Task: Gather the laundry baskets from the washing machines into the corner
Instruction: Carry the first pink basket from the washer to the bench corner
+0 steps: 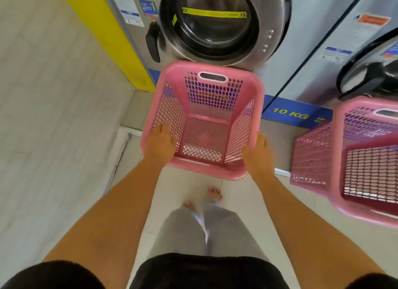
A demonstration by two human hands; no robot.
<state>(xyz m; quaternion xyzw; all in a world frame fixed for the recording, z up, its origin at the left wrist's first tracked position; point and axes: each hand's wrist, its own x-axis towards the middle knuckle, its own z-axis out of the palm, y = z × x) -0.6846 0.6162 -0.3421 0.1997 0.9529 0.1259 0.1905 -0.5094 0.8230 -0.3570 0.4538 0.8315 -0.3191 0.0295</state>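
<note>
Head cam looks straight down at a pink laundry basket [202,118] in front of a front-loading washing machine [217,26], the one with a big 1 sticker beside its round door. The basket is empty, mesh walls all round, with a white-edged handle slot in the far wall. Its far rim sits just below the door, and it's tipped a bit so you see right down into it.

Both hands are on the near side of it. The left hand [160,143] is hooked over the near-left corner of the rim, fingers curled down inside against the mesh, so it's gripping the basket. The right hand [257,153] is wrapped on the near-right corner from the outside, thumb up by the rim, also gripping. I honestly can't tell if the basket is off the ground or still resting on the raised step.

A 2nd pink basket [364,159] sits to the right, below the next machine [370,69], well apart from the held one. A blue strip [295,114] along the machine base reads 10 KG. Bare feet [212,195] and grey trousers [200,230] show below on the pale tiled floor [43,159], with a yellow panel [103,30] left of the machine.
</note>
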